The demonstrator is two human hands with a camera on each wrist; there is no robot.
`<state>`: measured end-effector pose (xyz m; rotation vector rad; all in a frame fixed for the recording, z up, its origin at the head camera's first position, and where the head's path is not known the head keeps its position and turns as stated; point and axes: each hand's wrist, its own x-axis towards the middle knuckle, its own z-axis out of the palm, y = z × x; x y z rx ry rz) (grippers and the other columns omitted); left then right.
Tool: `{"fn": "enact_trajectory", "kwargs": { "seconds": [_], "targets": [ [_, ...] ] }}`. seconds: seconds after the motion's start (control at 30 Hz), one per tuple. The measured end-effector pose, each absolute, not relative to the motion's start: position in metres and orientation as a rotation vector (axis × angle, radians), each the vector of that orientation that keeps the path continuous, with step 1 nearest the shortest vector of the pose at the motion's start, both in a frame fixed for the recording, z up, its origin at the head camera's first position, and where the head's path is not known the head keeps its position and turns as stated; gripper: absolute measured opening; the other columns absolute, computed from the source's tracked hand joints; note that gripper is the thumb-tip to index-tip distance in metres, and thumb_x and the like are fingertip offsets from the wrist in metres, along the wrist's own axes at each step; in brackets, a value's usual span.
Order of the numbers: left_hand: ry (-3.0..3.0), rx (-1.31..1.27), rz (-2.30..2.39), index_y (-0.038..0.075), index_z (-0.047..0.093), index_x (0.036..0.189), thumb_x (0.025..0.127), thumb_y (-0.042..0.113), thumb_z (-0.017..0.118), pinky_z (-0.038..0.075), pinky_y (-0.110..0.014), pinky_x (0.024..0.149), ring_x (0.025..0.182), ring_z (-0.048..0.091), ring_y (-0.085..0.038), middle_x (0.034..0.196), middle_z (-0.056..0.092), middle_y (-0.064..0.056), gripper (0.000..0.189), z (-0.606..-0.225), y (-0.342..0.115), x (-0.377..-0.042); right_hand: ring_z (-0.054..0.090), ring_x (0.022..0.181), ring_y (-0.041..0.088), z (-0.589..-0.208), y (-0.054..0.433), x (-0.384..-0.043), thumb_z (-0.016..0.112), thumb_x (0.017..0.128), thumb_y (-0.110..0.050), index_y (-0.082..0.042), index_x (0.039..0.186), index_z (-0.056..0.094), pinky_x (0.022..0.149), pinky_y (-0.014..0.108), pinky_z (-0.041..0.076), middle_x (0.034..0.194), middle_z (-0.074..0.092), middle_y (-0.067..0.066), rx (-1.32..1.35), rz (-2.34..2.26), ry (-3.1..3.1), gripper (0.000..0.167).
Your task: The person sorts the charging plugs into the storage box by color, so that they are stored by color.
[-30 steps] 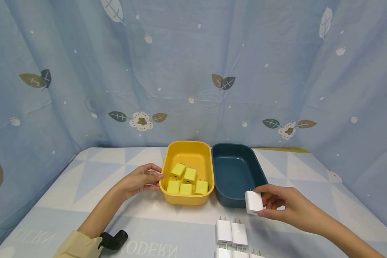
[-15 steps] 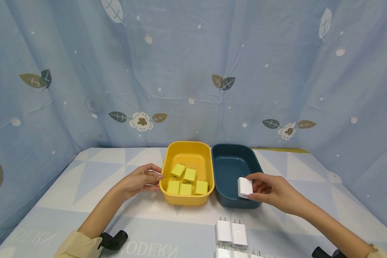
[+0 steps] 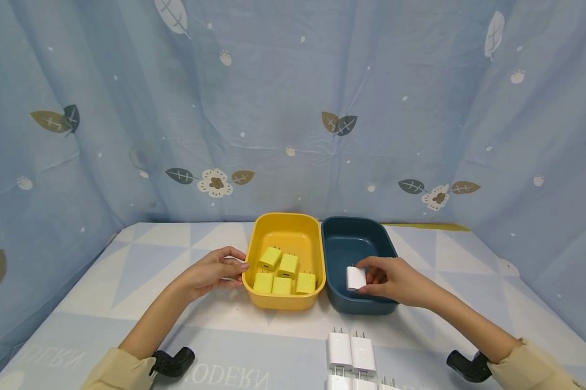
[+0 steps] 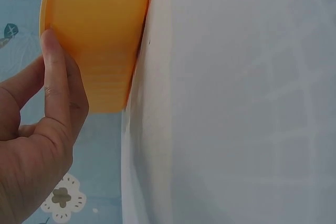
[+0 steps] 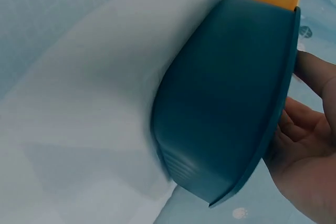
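My right hand pinches a white charger by its right side, low over the near part of the dark blue bin. In the right wrist view the fingers reach behind this bin's rim, and its wall hides the charger. My left hand holds the left rim of the yellow bin, thumb tip on the edge. The left wrist view has its fingers against the bin's outer wall. Several yellow chargers lie inside the yellow bin.
In front of the blue bin, several white chargers lie in rows, prongs pointing away, the nearest cut off by the frame. The two bins stand side by side on a patterned cloth. A blue printed curtain hangs behind the table.
My right hand has carried the white charger leftward and away from me, from the blue bin's near right corner to over its inside. The left hand stays at the yellow bin.
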<state>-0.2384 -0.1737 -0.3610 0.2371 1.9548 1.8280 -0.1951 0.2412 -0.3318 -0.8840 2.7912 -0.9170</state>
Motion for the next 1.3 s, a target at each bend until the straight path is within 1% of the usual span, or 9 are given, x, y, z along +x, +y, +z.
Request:
{"fn": "enact_trajectory", "kwargs": {
  "seconds": [0.33, 0.63, 0.93, 1.1, 1.3],
  "targets": [
    [1.950, 0.228, 1.831, -0.006, 0.041, 0.124, 0.098, 0.008, 0.063, 0.060, -0.033, 0.079, 0.081, 0.065, -0.019, 0.099, 0.060, -0.016, 0.037, -0.361, -0.173, -0.239, 0.052, 0.067, 0.006, -0.341, 0.232, -0.206, 0.076, 0.089, -0.021, 0.000, 0.119, 0.062, 0.060, 0.022, 0.052, 0.080, 0.058, -0.008, -0.921, -0.847, 2.729, 0.039],
    [1.928, 0.225, 1.840, -0.005, 0.042, 0.122, 0.096, 0.007, 0.065, 0.060, -0.030, 0.075, 0.078, 0.064, -0.018, 0.094, 0.060, -0.012, 0.036, -0.361, -0.175, -0.238, 0.052, 0.067, 0.005, -0.346, 0.226, -0.207, 0.075, 0.090, -0.020, 0.000, 0.119, 0.062, 0.061, 0.022, 0.052, 0.080, 0.058, -0.009, -0.919, -0.810, 2.718, 0.038],
    [1.941, 0.235, 1.832, -0.005, 0.042, 0.122, 0.096, 0.009, 0.065, 0.060, -0.032, 0.078, 0.081, 0.065, -0.019, 0.095, 0.061, -0.012, 0.037, -0.361, -0.172, -0.238, 0.061, 0.077, 0.007, -0.338, 0.229, -0.206, 0.070, 0.094, -0.025, -0.001, 0.124, 0.063, 0.067, 0.024, 0.056, 0.091, 0.066, -0.007, -0.892, -0.873, 2.691, 0.039],
    [1.930, 0.251, 1.839, -0.006, 0.042, 0.122, 0.097, 0.008, 0.064, 0.060, -0.032, 0.078, 0.080, 0.064, -0.018, 0.094, 0.061, -0.011, 0.036, -0.361, -0.172, -0.239, 0.061, 0.077, 0.008, -0.329, 0.234, -0.202, 0.071, 0.094, -0.029, -0.004, 0.124, 0.063, 0.067, 0.025, 0.056, 0.094, 0.066, -0.006, -0.858, -0.901, 2.722, 0.040],
    [1.936, 0.261, 1.839, -0.006, 0.042, 0.122, 0.097, 0.009, 0.064, 0.060, -0.030, 0.076, 0.080, 0.064, -0.018, 0.094, 0.062, -0.011, 0.036, -0.361, -0.174, -0.237, 0.064, 0.080, 0.009, -0.313, 0.246, -0.195, 0.070, 0.094, -0.032, -0.008, 0.127, 0.062, 0.068, 0.028, 0.056, 0.097, 0.066, -0.005, -0.854, -0.933, 2.735, 0.042]
  ]
}}
